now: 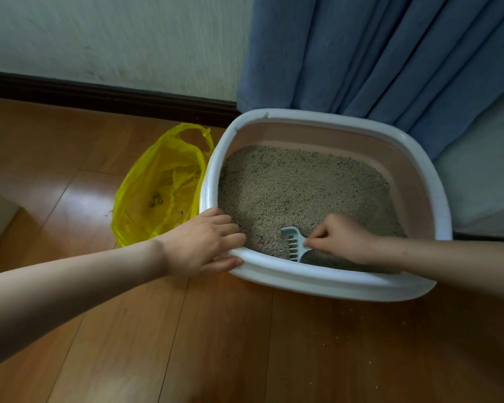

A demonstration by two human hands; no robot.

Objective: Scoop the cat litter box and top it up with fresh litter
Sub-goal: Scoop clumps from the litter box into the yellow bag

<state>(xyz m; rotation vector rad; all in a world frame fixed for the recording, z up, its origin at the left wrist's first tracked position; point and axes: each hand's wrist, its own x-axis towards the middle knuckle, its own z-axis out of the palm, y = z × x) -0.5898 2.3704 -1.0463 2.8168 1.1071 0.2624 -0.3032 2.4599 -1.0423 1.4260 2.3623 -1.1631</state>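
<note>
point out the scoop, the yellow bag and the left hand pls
pale blue slotted plastic litter scoop (294,241), head view, on the slotted blade
crumpled translucent yellow plastic bag (154,193), head view, on its side wall
left hand (204,242), head view, on the back of the hand

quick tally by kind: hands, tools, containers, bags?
Hands: 2, left hand gripping the litter box rim, right hand holding the scoop
Scoop: 1
Litter box: 1
Yellow bag: 1
Total: 5

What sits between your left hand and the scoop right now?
Only loose litter in the box's near corner separates the left hand from the scoop, per the head view.
</note>
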